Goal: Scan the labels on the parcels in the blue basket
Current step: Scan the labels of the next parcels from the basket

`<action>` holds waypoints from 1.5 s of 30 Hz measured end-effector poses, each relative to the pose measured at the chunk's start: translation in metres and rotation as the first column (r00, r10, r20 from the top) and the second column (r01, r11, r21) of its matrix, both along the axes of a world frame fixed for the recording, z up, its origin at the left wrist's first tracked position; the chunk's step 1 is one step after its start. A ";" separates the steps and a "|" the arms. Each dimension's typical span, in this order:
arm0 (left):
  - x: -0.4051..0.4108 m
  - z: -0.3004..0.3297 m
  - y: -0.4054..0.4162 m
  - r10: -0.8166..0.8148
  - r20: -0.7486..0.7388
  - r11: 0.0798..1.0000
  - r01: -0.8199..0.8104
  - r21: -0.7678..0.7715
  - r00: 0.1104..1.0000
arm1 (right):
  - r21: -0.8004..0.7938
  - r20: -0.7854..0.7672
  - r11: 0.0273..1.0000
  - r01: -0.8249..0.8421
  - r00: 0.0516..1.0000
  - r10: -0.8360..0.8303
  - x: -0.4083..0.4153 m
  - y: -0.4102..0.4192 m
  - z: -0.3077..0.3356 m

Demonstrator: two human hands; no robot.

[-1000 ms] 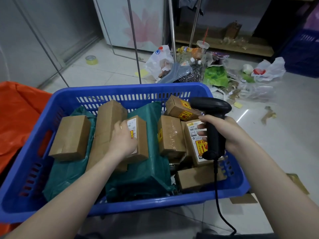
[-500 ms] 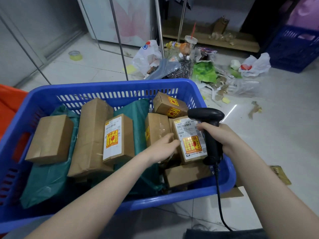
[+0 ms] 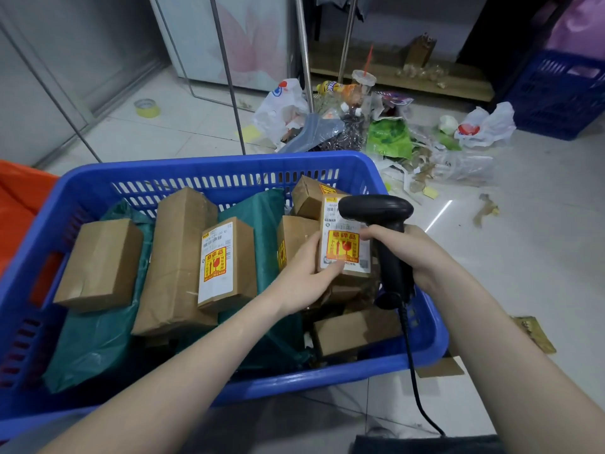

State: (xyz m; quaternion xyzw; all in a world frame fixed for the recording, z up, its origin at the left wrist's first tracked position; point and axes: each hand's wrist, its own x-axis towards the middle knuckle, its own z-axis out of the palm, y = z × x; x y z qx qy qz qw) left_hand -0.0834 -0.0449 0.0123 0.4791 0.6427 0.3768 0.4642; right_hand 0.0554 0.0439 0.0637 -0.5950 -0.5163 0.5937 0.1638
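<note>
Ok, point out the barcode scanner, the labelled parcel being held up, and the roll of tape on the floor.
barcode scanner (image 3: 376, 208), head view, on its black head.
labelled parcel (image 3: 343, 247), head view, on its yellow fragile sticker.
roll of tape (image 3: 148, 108), head view, on the roll's yellowish side.

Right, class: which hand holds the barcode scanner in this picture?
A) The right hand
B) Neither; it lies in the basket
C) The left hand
A: the right hand is wrapped around the handle of the black barcode scanner, while the left hand steadies a labelled cardboard parcel under it.
</note>
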 end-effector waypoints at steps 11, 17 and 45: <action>-0.040 0.029 -0.021 0.392 -0.077 0.906 -0.371 0.205 0.917 | 0.116 -0.274 0.988 0.102 0.960 -0.067 -0.033 -0.013 0.014; -0.062 0.049 -0.022 0.383 0.107 0.922 -0.387 0.015 0.917 | 0.135 -0.371 0.986 0.101 0.927 -0.044 -0.044 -0.019 0.020; -0.082 0.054 -0.022 0.394 0.154 0.916 -0.374 -0.146 0.906 | 0.086 -0.512 0.996 -0.005 0.857 0.049 -0.057 -0.027 0.018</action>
